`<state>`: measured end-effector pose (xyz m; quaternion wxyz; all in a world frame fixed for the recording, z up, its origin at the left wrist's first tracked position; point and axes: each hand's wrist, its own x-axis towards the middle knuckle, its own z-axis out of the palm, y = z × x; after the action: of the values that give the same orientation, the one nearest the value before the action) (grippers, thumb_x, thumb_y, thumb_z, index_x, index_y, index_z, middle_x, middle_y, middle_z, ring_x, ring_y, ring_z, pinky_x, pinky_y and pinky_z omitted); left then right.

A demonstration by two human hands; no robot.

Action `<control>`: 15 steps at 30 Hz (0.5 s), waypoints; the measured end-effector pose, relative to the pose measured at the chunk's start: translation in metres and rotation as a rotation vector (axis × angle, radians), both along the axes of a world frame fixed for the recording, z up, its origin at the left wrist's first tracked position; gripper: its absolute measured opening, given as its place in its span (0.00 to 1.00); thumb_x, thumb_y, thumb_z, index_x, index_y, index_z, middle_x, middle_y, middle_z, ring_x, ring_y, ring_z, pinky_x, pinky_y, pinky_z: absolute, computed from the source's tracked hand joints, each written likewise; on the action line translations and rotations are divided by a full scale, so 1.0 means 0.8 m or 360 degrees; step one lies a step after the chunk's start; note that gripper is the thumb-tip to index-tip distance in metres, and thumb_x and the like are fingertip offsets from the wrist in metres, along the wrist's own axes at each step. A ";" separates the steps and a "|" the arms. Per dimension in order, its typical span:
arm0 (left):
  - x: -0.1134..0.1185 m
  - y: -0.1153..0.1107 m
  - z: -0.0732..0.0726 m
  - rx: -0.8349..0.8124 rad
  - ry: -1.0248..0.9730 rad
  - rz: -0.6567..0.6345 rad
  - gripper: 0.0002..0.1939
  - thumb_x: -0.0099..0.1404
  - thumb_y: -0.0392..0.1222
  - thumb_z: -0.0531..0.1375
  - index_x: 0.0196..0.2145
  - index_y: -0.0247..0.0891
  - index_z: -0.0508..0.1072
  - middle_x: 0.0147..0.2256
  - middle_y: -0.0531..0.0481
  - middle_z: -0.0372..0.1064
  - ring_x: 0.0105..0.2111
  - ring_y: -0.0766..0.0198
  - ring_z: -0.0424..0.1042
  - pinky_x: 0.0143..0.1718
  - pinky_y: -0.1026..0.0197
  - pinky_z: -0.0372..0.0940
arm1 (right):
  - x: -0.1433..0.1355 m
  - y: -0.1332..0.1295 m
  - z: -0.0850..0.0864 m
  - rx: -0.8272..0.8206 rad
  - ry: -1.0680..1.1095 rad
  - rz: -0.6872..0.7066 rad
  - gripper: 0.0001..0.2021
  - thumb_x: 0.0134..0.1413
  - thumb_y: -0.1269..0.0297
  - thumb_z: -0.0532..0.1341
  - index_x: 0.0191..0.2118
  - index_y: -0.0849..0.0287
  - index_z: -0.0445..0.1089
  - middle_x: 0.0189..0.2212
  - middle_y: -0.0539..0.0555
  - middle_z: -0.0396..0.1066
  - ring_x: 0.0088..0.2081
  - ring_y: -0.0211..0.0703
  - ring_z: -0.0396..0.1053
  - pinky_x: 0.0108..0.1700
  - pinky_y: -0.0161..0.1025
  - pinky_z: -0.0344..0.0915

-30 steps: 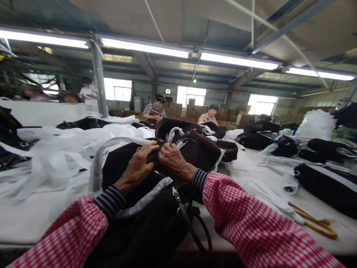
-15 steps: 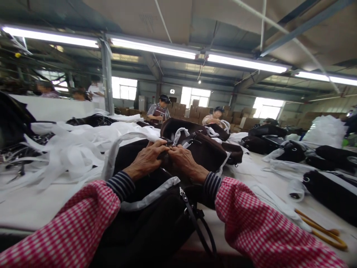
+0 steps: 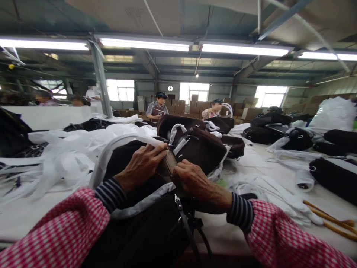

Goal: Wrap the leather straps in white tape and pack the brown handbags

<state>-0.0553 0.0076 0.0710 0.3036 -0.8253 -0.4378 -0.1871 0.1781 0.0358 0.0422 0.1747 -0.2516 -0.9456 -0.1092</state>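
Observation:
A black bag [image 3: 145,227] with handles wrapped in white material lies in front of me, its top facing up. My left hand [image 3: 145,162] grips the upper end of the bag's opening edge, fingers pressed together beside the wrapped handle [image 3: 104,156]. My right hand [image 3: 192,180] is closed on the same opening, lower and nearer to me, by a brownish strip [image 3: 169,160] that shows between the hands. A zipper pull with a dark strap [image 3: 182,212] hangs at the bag's near end. What lies under my right fingers is hidden.
White strips [image 3: 67,152] are heaped on the left. More dark bags [image 3: 200,149] lie just beyond, and others [image 3: 331,182] on the right. White gloves [image 3: 290,204] and yellow-handled tools [image 3: 331,219] rest on the table [image 3: 223,238]. Two people [image 3: 157,109] stand across it.
My right hand has moved toward me along the opening, away from my left hand, uncovering the brownish strip. The view has shifted slightly.

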 end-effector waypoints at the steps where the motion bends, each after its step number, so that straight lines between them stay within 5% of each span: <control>1: 0.001 -0.005 -0.001 0.0037 0.0094 -0.0089 0.22 0.66 0.24 0.55 0.53 0.40 0.76 0.61 0.44 0.70 0.50 0.49 0.72 0.46 0.49 0.68 | 0.002 0.002 -0.004 -0.0017 0.0048 -0.0021 0.08 0.60 0.81 0.58 0.39 0.62 0.69 0.36 0.55 0.71 0.37 0.45 0.62 0.40 0.40 0.60; 5: 0.009 -0.022 0.003 -0.0160 0.0200 -0.0304 0.16 0.69 0.26 0.55 0.45 0.42 0.77 0.45 0.48 0.78 0.44 0.53 0.69 0.43 0.53 0.65 | 0.003 0.002 -0.017 -0.0055 0.0227 0.0046 0.09 0.59 0.82 0.56 0.37 0.61 0.67 0.35 0.54 0.69 0.37 0.44 0.61 0.41 0.40 0.60; 9: 0.016 -0.024 0.012 -0.0461 0.0075 -0.0341 0.14 0.71 0.28 0.56 0.43 0.44 0.77 0.43 0.51 0.76 0.43 0.55 0.66 0.46 0.54 0.62 | 0.002 -0.004 -0.020 -0.0038 0.0308 0.0107 0.10 0.60 0.83 0.56 0.39 0.61 0.67 0.37 0.55 0.69 0.40 0.45 0.61 0.41 0.39 0.61; 15: 0.005 -0.020 0.004 -0.0390 0.0132 -0.0388 0.11 0.73 0.31 0.55 0.34 0.39 0.73 0.35 0.49 0.72 0.40 0.56 0.65 0.43 0.54 0.60 | 0.008 -0.006 -0.011 -0.0078 0.0222 0.0376 0.08 0.66 0.80 0.56 0.42 0.60 0.66 0.46 0.54 0.69 0.47 0.44 0.62 0.42 0.37 0.63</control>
<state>-0.0509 -0.0083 0.0741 0.1935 -0.9102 -0.3410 -0.1337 0.1847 0.0307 0.0338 0.2454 -0.1497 -0.9566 -0.0470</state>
